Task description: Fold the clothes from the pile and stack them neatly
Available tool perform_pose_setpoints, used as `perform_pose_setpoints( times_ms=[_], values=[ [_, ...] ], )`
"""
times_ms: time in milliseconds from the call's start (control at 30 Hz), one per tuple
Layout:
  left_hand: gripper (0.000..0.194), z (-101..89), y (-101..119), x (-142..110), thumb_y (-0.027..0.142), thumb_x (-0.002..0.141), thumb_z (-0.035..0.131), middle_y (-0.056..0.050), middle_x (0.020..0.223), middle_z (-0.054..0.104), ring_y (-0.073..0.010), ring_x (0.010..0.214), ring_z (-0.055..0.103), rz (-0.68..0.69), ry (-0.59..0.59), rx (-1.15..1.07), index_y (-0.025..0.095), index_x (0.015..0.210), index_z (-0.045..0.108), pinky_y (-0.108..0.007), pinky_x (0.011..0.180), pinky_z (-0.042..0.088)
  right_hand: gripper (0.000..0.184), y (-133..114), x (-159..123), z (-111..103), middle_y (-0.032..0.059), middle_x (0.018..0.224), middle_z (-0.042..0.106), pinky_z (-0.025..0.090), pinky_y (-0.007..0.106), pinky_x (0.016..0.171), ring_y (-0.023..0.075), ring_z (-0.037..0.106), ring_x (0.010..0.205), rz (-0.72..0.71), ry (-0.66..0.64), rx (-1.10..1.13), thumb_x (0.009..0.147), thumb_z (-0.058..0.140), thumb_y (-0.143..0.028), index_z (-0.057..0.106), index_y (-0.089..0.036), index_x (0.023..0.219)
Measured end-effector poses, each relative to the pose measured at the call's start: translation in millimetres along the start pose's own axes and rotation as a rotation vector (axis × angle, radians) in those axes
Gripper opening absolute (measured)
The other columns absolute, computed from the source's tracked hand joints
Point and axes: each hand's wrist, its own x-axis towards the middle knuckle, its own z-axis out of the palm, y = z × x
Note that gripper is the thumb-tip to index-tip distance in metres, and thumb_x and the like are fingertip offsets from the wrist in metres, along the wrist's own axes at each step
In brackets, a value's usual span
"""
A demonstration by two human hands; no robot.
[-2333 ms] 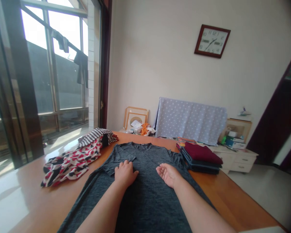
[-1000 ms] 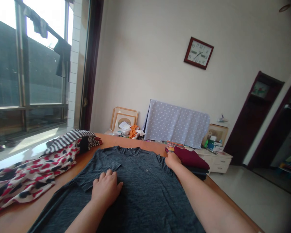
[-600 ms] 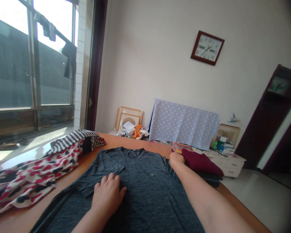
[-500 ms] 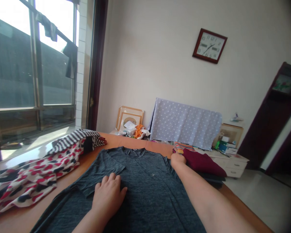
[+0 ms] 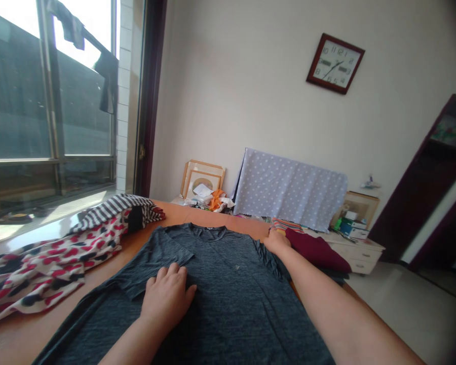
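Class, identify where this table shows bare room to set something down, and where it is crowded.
Bare tabletop shows between patterned cloth and grey shirt, and in a strip beyond the collar. The right side is crowded: right hand, sleeve and maroon cloth sit close.

Framed clock (image 5: 335,64) high on wall (image 5: 231,91); dotted cloth (image 5: 291,190) draped below; picture frames (image 5: 209,176) left of cloth; drawer cabinet (image 5: 359,255) right.

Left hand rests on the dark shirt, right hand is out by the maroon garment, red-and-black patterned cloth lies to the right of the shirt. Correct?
One error: the red-and-black patterned cloth lies to the left of the dark shirt, as the head view shows. The rest holds: left hand on the shirt, right hand out by the maroon garment.
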Motion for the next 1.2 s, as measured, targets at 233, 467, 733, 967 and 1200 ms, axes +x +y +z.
perform_pose_setpoints(
  times_ms=[233,467,733,967,1200],
  values=[
    [0.033,0.7,-1.3,-1.0,0.048,0.087,0.047,-0.012,0.113,0.057,-0.0327,0.108,0.050,0.008,0.015,-0.010,0.022,0.098,0.062,-0.045,0.082,0.039,0.036,4.9,-12.7,-19.6,0.0120,0.109,0.068,0.046,0.034,0.082,0.0250,0.065,0.100,0.020,0.083,0.091,0.090,0.045,-0.037,0.059,-0.022,0.120],
    [0.033,2.1,-2.3,-1.9,0.047,0.086,0.047,-0.012,0.113,0.057,-0.0335,0.109,0.050,0.013,0.025,-0.016,0.022,0.098,0.062,-0.047,0.083,0.039,0.024,-20.1,-35.7,-28.5,0.0087,0.101,0.069,0.043,0.031,0.080,0.0231,0.063,0.096,-0.117,0.147,0.157,0.091,0.047,-0.032,0.064,-0.024,0.107],
    [0.033,-0.5,-1.9,-3.3,0.048,0.087,0.047,-0.012,0.114,0.057,-0.0326,0.109,0.050,0.009,0.016,-0.021,0.021,0.099,0.063,-0.046,0.085,0.039,0.037,-72.6,-68.8,-24.4,0.0016,0.104,0.071,0.045,0.023,0.075,0.0165,0.065,0.087,-0.464,0.024,0.319,0.088,0.057,-0.047,0.065,-0.028,0.119],
    [0.034,-4.0,-1.1,-5.2,0.047,0.087,0.047,-0.013,0.116,0.057,-0.0327,0.112,0.049,0.004,-0.007,-0.038,0.021,0.100,0.063,-0.047,0.087,0.039,0.024,-39.4,-65.1,-19.3,0.0024,0.091,0.072,0.042,0.023,0.071,0.0173,0.064,0.083,-0.272,-0.001,0.303,0.086,0.053,-0.032,0.070,-0.023,0.100],
    [0.036,-5.8,0.2,-6.0,0.048,0.087,0.046,-0.014,0.118,0.056,-0.0334,0.113,0.048,0.003,-0.014,-0.035,0.020,0.102,0.064,-0.047,0.088,0.038,0.010,8.1,-71.8,0.2,0.0016,0.074,0.068,0.039,0.023,0.065,0.0170,0.061,0.074,-0.131,-0.069,0.242,0.071,0.063,-0.028,0.068,-0.020,0.072]
  ],
)
